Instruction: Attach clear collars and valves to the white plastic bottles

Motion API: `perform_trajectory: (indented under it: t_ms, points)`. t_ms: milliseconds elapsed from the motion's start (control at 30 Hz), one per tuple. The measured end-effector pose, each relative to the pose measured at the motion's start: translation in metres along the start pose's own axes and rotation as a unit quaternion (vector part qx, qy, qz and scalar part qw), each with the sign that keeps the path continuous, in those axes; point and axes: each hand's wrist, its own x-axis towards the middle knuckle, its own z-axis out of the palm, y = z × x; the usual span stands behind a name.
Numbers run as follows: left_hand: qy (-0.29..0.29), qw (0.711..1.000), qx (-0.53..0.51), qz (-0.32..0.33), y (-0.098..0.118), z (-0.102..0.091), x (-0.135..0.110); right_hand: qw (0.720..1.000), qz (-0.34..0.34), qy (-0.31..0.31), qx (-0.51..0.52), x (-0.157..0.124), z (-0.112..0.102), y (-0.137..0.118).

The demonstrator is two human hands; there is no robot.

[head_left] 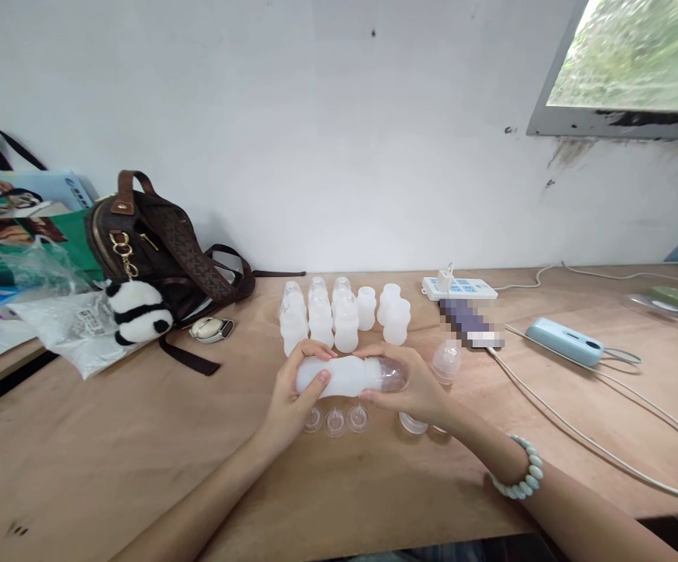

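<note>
A white baby bottle (344, 377) lies sideways in the air above the table's front half. My left hand (296, 390) wraps around its base end. At the other end, my right hand (412, 382) grips the clear cap (393, 375) and the neck. Behind my hands stand several frosted bottles, some topped with clear domed caps (317, 286), others, like one bottle (366, 307), uncapped. Several clear nipples (335, 422) lie in a row below the held bottle. Near my right wrist are a clear cap (447, 361) and a round ring-like part (413, 424), partly hidden by my arm.
A brown backpack (157, 242) with a panda plush (138, 311) leans at the left, beside a plastic bag (75, 328) and a watch (212, 329). On the right lie a power strip (473, 289), a phone (467, 321), a blue power bank (565, 341) and a white cable (584, 453).
</note>
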Motion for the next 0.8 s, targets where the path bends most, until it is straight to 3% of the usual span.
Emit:
perform_trajectory:
  t_ms: [167,800]
  points:
    - [0.001,1.000,-0.005,-0.007,0.0017,-0.0005,0.0011,0.999,-0.009,0.041,-0.028,-0.0025,0.0037,-0.0032]
    - [-0.012,0.998,-0.005,-0.060,-0.0013,0.0002,0.0023,0.997,0.014,0.011,-0.071,-0.0012,-0.0024,-0.0044]
